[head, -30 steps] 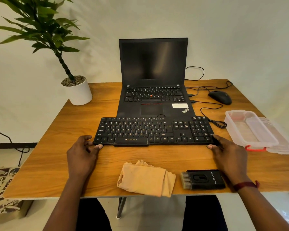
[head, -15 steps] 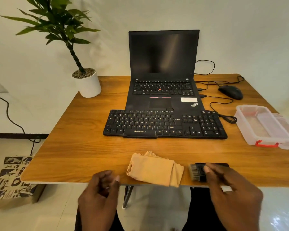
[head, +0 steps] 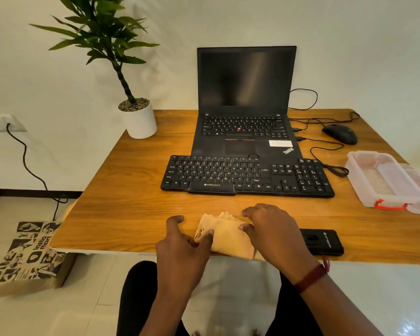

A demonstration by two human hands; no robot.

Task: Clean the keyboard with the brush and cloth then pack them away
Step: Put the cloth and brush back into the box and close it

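Cloth [head: 228, 238], tan, rumpled, folded, at table [head: 131, 190] edge; left hand [head: 182, 246] and right hand [head: 274, 234] in curled grip on its ends.

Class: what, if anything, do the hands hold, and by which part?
The folded cloth: the left hand grips its left end, the right hand its right end. The brush lies untouched.

Black keyboard [head: 247, 177], tan cloth [head: 228, 236], black brush [head: 323, 241], wood-grain table [head: 131, 190], white pot [head: 141, 121].
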